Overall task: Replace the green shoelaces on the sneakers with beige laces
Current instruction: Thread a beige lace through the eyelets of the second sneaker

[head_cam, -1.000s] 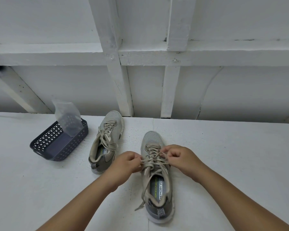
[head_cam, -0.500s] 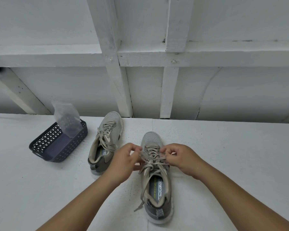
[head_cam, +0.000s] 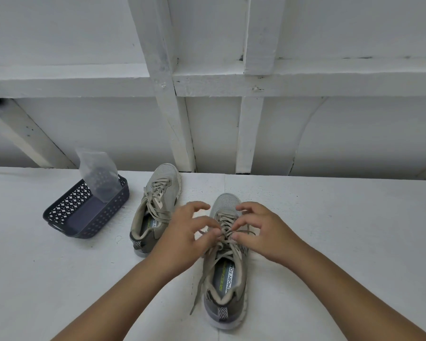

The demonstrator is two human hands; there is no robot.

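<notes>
A: Where is the near shoe (head_cam: 228, 274)?

B: On the white table (head_cam: 342, 230), toe pointing away, heel close to the person. Beige laces (head_cam: 225, 232) run up its front.

A: And the hands?

B: Both are over the lacing. The left hand (head_cam: 185, 236) comes in from the left, thumb and a finger meeting at the lace crossings, the other fingers spread and raised. The right hand (head_cam: 261, 230) mirrors it, fingertips pinching a lace at the same spot.

A: So they grip the laces?

B: It looks like a light pinch on each side; how firm it is I cannot tell.

A: Any loose end?

B: One lace end trails down the shoe's left side onto the table.

A: The other shoe (head_cam: 155, 207)?

B: Just to the left and farther back, also with beige laces, lying untied.

A: Anything else?

B: A dark basket (head_cam: 84, 215) at the left, well apart from the hands, with a clear bag (head_cam: 97, 175) standing in it.
</notes>
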